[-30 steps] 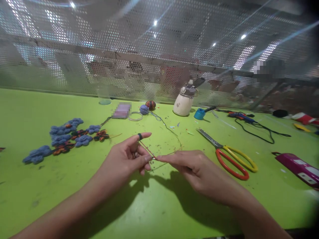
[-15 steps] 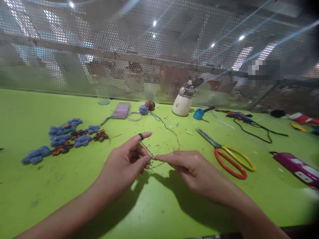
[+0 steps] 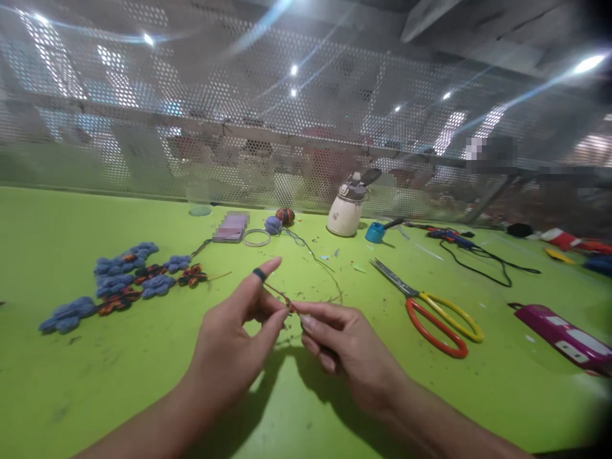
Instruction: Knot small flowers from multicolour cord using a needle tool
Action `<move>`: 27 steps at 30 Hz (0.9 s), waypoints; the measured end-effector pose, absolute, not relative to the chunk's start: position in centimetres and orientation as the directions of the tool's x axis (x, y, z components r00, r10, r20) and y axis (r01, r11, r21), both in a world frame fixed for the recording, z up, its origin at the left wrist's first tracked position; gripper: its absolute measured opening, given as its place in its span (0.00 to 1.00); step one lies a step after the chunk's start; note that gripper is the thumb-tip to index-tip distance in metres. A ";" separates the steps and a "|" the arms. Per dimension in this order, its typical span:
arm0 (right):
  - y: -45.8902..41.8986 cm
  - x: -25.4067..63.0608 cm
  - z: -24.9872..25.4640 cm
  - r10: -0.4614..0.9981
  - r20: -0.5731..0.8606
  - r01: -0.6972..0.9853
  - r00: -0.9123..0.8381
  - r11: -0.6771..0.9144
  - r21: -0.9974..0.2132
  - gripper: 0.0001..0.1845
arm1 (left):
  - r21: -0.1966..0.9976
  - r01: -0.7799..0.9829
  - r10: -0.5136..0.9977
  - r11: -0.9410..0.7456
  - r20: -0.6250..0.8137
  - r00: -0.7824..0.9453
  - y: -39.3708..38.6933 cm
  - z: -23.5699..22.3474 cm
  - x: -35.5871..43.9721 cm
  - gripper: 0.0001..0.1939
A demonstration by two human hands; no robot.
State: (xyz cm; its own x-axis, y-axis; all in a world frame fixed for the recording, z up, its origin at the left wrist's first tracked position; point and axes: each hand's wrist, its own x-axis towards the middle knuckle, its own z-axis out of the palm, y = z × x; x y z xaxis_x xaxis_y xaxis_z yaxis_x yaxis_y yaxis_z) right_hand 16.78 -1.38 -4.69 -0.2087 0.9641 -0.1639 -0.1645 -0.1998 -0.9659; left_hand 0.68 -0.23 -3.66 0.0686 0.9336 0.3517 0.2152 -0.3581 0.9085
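My left hand (image 3: 239, 331) and my right hand (image 3: 342, 344) meet above the green table (image 3: 143, 395), near its front edge. Both pinch a thin reddish-brown yarn strand (image 3: 282, 296) where their fingertips touch. The left index finger sticks out straight, wears a dark ring (image 3: 259, 275), and the strand runs over it. A dark yarn line (image 3: 320, 261) trails from the hands back to two small yarn balls (image 3: 280, 220). Left of the hands lies a string of blue and orange crocheted flowers (image 3: 124, 277).
Scissors (image 3: 430, 306) with red and yellow handles lie to the right, a magenta case (image 3: 564, 335) beyond them. A white bottle (image 3: 347, 210), a blue cup (image 3: 375, 233), a ring (image 3: 257, 238), black cords (image 3: 478, 255) stand further back. A perforated screen (image 3: 287, 115) closes the far edge.
The right hand's fingers have curled in and drawn closer to me while keeping the pinch. The left hand stays much the same. The camera has tilted, so the table shifted lower in view.
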 end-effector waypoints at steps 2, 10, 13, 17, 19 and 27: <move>-1.5 16.4 -5.2 0.969 -0.161 -0.243 -0.187 -0.205 -0.948 0.18 | 0.984 0.020 0.981 -0.175 0.173 0.083 0.4 -3.5 0.6 0.37; -1.2 17.6 -5.3 0.945 0.248 0.108 -0.213 0.275 -0.955 0.13 | 0.951 -0.285 0.959 0.121 -0.038 0.281 1.4 -3.3 -0.2 0.41; -1.2 18.5 -4.8 0.835 0.433 0.336 -0.339 0.537 -0.773 0.19 | 0.959 -0.256 0.950 0.120 -0.036 0.311 1.6 -2.9 -0.6 0.38; -1.3 19.3 -4.3 0.796 0.411 0.498 -0.444 0.600 -0.626 0.26 | 0.975 -0.200 0.948 0.092 -0.024 0.317 1.8 -2.6 -1.3 0.31; -1.4 19.4 -3.9 0.801 0.383 0.486 -0.460 0.588 -0.647 0.26 | 0.978 -0.189 0.947 0.089 -0.024 0.320 1.9 -2.6 -1.6 0.29; -1.4 19.2 -3.3 0.875 0.204 0.327 -0.439 0.367 -0.871 0.19 | 0.980 -0.183 0.943 0.083 -0.018 0.333 2.3 -3.3 -1.7 0.21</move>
